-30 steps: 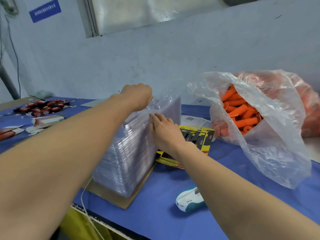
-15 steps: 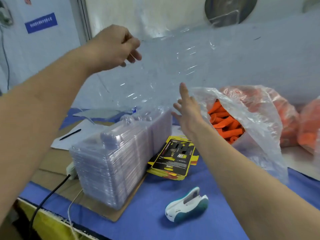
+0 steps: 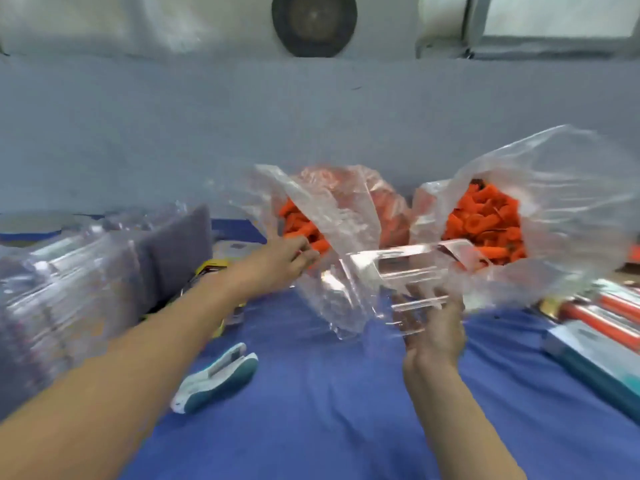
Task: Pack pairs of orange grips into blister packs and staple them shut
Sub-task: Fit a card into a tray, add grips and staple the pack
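Two clear bags of orange grips (image 3: 485,220) stand at the far side of the blue tabletop (image 3: 346,427): a left bag (image 3: 346,216) and a right bag (image 3: 571,202), both open at the mouth. The orange-tinted plastic between them is too blurred to count as a third.

One blister pack (image 3: 391,268) is up in the air near the middle, just this side of the bags. It is clear, thin and glossy, with moulded ridges catching white light. The right grip (image 3: 433,327) holds it by its near end, fingers spread behind the plastic and seen through it.

The left grip (image 3: 284,258) reaches to the left bag's mouth, fingers curled at the orange grips there. I cannot tell whether it has hold of one.

One white-and-teal stapler (image 3: 216,379) lies near, left of centre. One tall stack (image 3: 79,282) of clear packs sits at the left, with yellow-and-black cards (image 3: 211,270) just beside it. At the right edge lie filled packs (image 3: 609,313), with at least two orange strips showing.
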Demonstrator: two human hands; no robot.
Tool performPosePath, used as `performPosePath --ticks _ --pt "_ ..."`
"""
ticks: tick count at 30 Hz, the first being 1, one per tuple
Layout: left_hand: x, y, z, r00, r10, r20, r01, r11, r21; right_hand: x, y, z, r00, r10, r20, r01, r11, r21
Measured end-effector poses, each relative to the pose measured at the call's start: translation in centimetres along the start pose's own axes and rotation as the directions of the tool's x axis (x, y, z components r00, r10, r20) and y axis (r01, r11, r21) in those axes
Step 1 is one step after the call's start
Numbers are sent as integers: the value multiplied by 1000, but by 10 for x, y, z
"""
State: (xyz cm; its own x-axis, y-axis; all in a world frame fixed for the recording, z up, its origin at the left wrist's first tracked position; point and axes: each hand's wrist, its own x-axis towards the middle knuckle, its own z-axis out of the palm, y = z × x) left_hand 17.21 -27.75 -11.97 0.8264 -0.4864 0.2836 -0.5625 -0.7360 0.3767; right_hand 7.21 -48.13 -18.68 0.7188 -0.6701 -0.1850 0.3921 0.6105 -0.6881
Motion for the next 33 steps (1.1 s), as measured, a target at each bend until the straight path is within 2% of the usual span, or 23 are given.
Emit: performPosePath --ticks 2,4,5,7,9,11,13,15,16,18,19,21,24,26,28,33 --pt "0 16 55 994 47 94 -48 999 9 20 -14 -48 973 -79 -215 67 996 -63" --pt "0 29 99 981 92 171 -96 995 12 34 -28 -86 898 -190 -397 131 977 -171" --pt "0 33 116 974 111 199 -117 993 18 38 -33 -102 850 -245 -466 146 960 -239" --pt "-1 40 142 965 118 235 -125 992 18 45 -44 -125 780 -377 -500 200 907 -371" --pt "1 42 160 960 112 256 -119 993 12 48 -53 -140 740 -495 -454 266 837 -478" --pt "3 43 170 958 121 259 -127 992 7 48 -59 -147 673 -637 -376 280 689 -668" --pt "4 41 173 958 138 252 -132 990 -41 46 -60 -151 571 -798 -191 327 435 -839" --pt "1 38 169 967 141 214 -118 986 -119 43 -57 -147 478 -876 67 437 171 -883" --pt "-1 34 165 976 144 165 -119 982 -149 42 -55 -140 474 -858 197 518 91 -851" --pt "-9 23 156 990 134 42 -124 973 -195 41 -49 -117 544 -715 440 684 74 -726" --pt "-14 16 151 994 106 -11 -106 974 -202 41 -45 -105 572 -600 560 730 60 -681" --pt "-28 -1 143 997 37 -64 -48 984 -170 46 -35 -86 612 -329 719 748 -53 -661" --pt "-47 -24 139 1000 -8 -4 8 998 -61 60 -20 -74 699 39 714 706 -195 -680" --pt "-53 -34 138 999 -37 32 38 999 -25 65 -11 -71 729 186 659 683 -266 -680" --pt "-54 -39 136 996 -78 35 80 994 -75 69 -3 -69 740 236 630 672 -286 -683" --pt "-56 -47 136 996 -84 23 86 989 -118 77 5 -73 756 239 609 654 -290 -698"
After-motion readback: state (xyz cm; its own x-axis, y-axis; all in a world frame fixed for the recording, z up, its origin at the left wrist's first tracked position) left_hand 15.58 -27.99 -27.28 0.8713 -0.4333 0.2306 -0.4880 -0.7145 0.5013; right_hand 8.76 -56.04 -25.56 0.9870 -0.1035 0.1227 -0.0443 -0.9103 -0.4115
